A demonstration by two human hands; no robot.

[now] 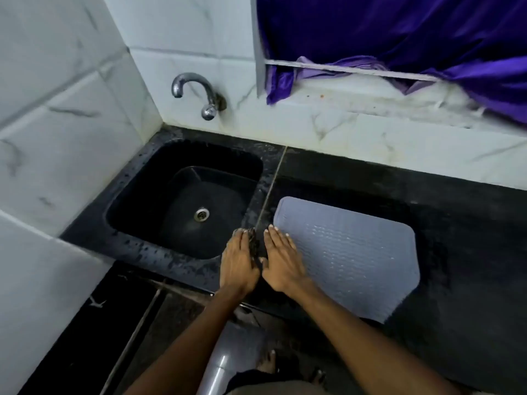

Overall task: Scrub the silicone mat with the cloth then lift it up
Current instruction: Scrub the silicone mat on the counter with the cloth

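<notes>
Silicone mat (pixel 350 252): grey-blue, rectangular with rounded corners, surface covered in rows of small raised bumps that catch the light. It lies flat on the black counter (pixel 470 252), its long side running from near the sink (pixel 182 195) toward the right, its near right corner reaching the counter's front edge. Cloth (pixel 254 244): dark, wet-looking, small, mostly hidden; only a strip shows between the two hands, on the counter strip between sink and mat. Left hand (pixel 238 263): palm down, fingers straight and together, lying on the cloth just beside the sink's right rim. Right hand (pixel 282 260): palm down, fingers straight and together, resting on the mat's left edge near the front of the counter. Thumbs of the two hands nearly meet. Neither hand curls around anything. Tap (pixel 196 92) on the tiled wall above the sink.
</notes>
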